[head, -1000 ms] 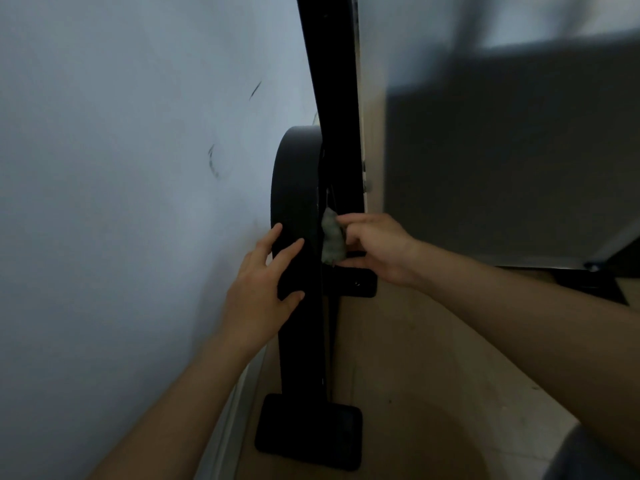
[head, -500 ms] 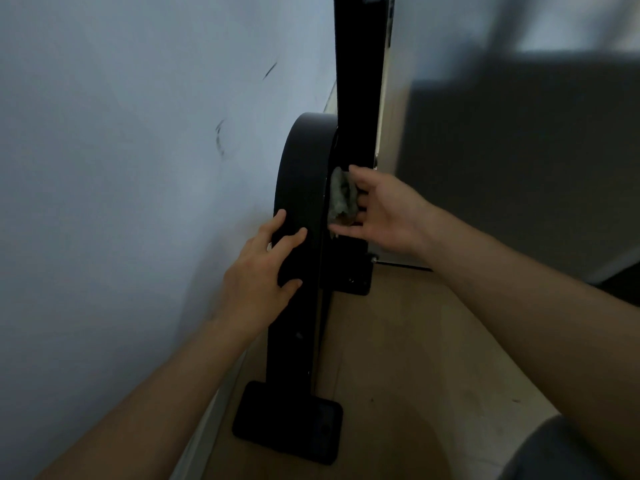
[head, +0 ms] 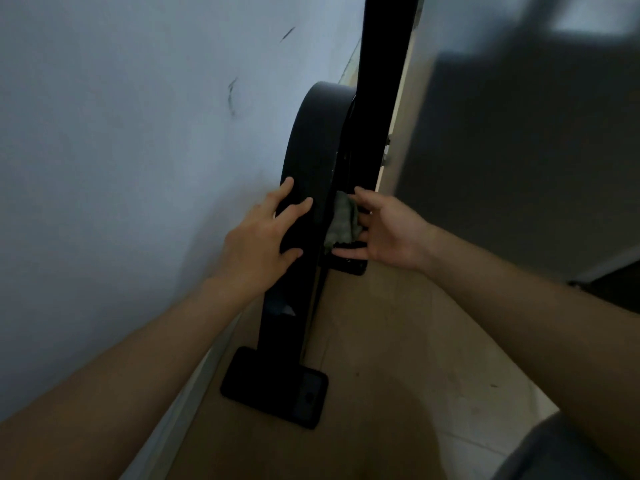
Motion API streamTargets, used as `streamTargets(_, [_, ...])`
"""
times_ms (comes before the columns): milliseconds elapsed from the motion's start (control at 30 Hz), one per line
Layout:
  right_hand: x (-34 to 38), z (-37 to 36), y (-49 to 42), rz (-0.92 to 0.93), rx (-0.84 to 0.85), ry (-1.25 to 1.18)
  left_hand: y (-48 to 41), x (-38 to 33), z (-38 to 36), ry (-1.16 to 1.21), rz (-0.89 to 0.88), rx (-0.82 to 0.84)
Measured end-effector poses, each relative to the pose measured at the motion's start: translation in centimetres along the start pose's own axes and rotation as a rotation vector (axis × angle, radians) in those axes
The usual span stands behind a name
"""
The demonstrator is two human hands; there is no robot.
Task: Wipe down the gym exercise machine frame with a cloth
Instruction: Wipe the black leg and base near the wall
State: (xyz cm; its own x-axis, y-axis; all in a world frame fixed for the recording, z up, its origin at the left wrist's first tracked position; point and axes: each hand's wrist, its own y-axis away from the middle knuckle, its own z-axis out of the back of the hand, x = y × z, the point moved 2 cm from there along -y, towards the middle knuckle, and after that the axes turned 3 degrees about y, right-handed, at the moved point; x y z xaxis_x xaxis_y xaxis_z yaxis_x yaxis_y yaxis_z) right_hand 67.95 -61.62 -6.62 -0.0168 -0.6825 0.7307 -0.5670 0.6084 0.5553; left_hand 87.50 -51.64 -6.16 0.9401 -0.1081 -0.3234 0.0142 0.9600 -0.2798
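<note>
A black exercise machine frame [head: 381, 81] stands upright close to the wall, with a rounded black housing [head: 313, 140] beside its post and a flat black foot [head: 273, 386] on the floor. My left hand [head: 259, 237] rests flat on the housing's outer face, fingers spread and straight. A small grey-green cloth [head: 343, 220] is bunched in the gap between the housing and the post. There my right hand [head: 384, 230] holds it against the frame, thumb above it and fingers under it.
A pale wall [head: 121, 150] with dark scuff marks runs along the left, right beside the machine. A beige tiled floor [head: 398, 358] lies below. A dark grey panel [head: 519, 150] stands at the right. My grey-clad knee [head: 571, 452] shows at the bottom right.
My right hand slid the cloth up the frame, then back down a little. My left hand stayed on the housing. The camera shifted, so the machine sits further right.
</note>
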Motion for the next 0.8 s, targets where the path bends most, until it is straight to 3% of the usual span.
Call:
streamTargets(467, [-8.2, -0.2, 1.0, -0.270, 0.012, -0.179, 0.5, 0.6, -0.3, 0.007, -0.001, 0.029])
streamTargets(800, [-14.6, -1.8, 1.2, -0.430, -0.063, -0.075, 0.6, 0.6, -0.4, 0.030, 0.008, 0.056])
